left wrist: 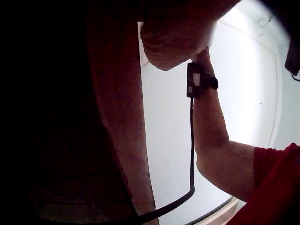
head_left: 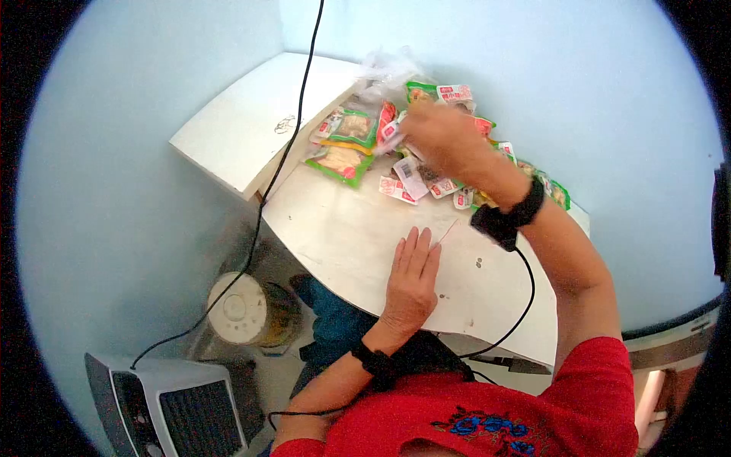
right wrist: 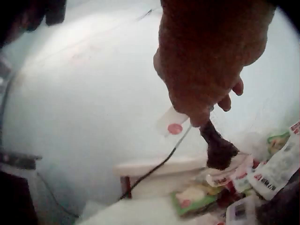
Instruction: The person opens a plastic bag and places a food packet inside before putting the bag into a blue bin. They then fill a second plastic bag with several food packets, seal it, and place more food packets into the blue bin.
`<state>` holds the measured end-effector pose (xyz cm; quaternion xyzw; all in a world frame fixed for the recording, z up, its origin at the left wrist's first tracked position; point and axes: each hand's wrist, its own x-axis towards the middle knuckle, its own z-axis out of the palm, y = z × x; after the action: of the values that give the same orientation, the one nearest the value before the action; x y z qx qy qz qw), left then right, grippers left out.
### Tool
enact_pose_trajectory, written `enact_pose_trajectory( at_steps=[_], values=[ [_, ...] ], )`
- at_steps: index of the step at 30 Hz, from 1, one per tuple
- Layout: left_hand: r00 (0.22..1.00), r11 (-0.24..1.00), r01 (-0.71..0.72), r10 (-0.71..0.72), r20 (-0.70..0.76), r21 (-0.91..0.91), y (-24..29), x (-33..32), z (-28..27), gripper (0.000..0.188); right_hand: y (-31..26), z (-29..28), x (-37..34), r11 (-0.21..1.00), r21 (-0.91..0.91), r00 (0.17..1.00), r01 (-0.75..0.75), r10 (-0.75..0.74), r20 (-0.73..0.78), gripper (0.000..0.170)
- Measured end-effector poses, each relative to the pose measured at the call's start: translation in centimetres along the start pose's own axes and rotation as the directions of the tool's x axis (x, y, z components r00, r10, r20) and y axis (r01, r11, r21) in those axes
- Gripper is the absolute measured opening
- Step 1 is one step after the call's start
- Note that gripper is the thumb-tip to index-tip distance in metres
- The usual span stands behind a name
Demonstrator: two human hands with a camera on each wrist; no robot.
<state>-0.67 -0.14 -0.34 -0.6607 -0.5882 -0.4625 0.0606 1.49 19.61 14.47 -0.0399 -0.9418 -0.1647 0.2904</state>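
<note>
My right hand (head_left: 449, 141) is raised over a heap of snack packets (head_left: 434, 171) at the back of the white table (head_left: 343, 228). Its fingers pinch a small snack packet (head_left: 390, 137), blurred in the head view. From the right wrist, the packet shows dark contents (right wrist: 219, 152) and a white part with a red spot (right wrist: 174, 128). Two green-edged packets with pale contents (head_left: 337, 164) lie just left of the heap. My left hand (head_left: 413, 278) rests flat on the table near its front edge, fingers straight and pointing toward the heap. The left wrist view is mostly dark.
A crumpled clear plastic bag (head_left: 392, 68) lies behind the packets. At the left stands a raised white shelf (head_left: 251, 114), with a black cable (head_left: 293, 122) hanging across it. A round-lidded bin (head_left: 237, 308) and a grey-and-black appliance (head_left: 179, 404) stand on the floor.
</note>
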Motion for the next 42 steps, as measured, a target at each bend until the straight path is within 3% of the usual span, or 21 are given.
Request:
enact_pose_trajectory(
  at_steps=[1,3,5,8,11,12,14,17,20,24,33,37,42],
  values=[
    [1.0,1.0,0.01,-0.01,-0.008,-0.005,0.1,0.1,-0.1,0.045,0.6,-1.8,-0.6,0.991,0.014,0.987,-0.136,0.137,-0.08,0.011],
    [0.998,0.998,0.052,-0.053,-0.029,-0.03,0.2,0.2,-0.2,0.052,1.4,-4.4,-3.0,0.883,0.26,0.862,-0.391,0.45,-0.232,0.009],
    [0.991,0.99,0.118,-0.122,-0.048,-0.075,0.4,0.2,-0.3,0.062,1.7,-7.3,-6.2,0.609,0.406,0.638,-0.682,0.766,-0.076,0.021],
    [0.992,0.99,0.114,-0.118,-0.048,-0.078,0.4,0.3,-0.3,0.07,-0.3,-10.2,-11.1,0.093,0.725,0.321,-0.682,0.929,0.183,0.02],
    [0.994,0.992,0.108,-0.109,-0.017,-0.069,0.7,0.5,-0.5,0.075,-3.4,-11.6,-15.3,-0.255,0.806,0.141,-0.535,0.913,0.382,0.024],
    [0.994,0.992,0.11,-0.111,-0.012,-0.064,0.8,0.6,-0.5,0.075,-4.4,-12.0,-16.2,-0.318,0.784,0.12,-0.534,0.889,0.443,0.026],
    [0.994,0.993,0.109,-0.109,0.002,-0.047,1.0,0.8,-0.7,0.077,-6.6,-12.6,-17.8,-0.436,0.736,0.091,-0.518,0.827,0.554,0.031],
    [0.994,0.994,0.11,-0.11,-0.006,-0.026,1.0,0.9,-0.5,0.079,-9.1,-13.1,-18.0,-0.463,0.686,0.141,-0.561,0.763,0.631,0.028],
    [0.996,0.996,0.084,-0.084,-0.027,-0.002,1.6,1.4,-0.8,0.066,-10.9,-12.9,-18.2,-0.486,0.642,0.104,-0.593,0.744,0.659,0.031],
    [0.993,0.993,0.115,-0.115,-0.013,-0.027,1.9,1.3,-0.9,0.067,-10.6,-14.2,-19.4,-0.463,0.688,0.09,-0.559,0.791,0.605,0.027],
    [0.99,0.986,0.129,-0.122,0.065,-0.11,3.3,1.1,-0.4,0.077,-12.2,-11.0,-18.5,-0.677,0.586,0.08,-0.444,0.621,0.779,0.027],
    [0.991,0.991,0.097,-0.087,0.104,-0.096,4.0,0.6,-0.1,0.068,-12.8,-9.1,-17.5,-0.757,0.564,0.174,-0.33,0.538,0.825,0.028],
    [0.993,0.989,0.039,-0.022,0.116,-0.142,4.1,0.2,0.2,0.066,-13.1,-6.4,-15.9,-0.8,0.449,0.178,-0.398,0.413,0.893,0.02]
  ],
)
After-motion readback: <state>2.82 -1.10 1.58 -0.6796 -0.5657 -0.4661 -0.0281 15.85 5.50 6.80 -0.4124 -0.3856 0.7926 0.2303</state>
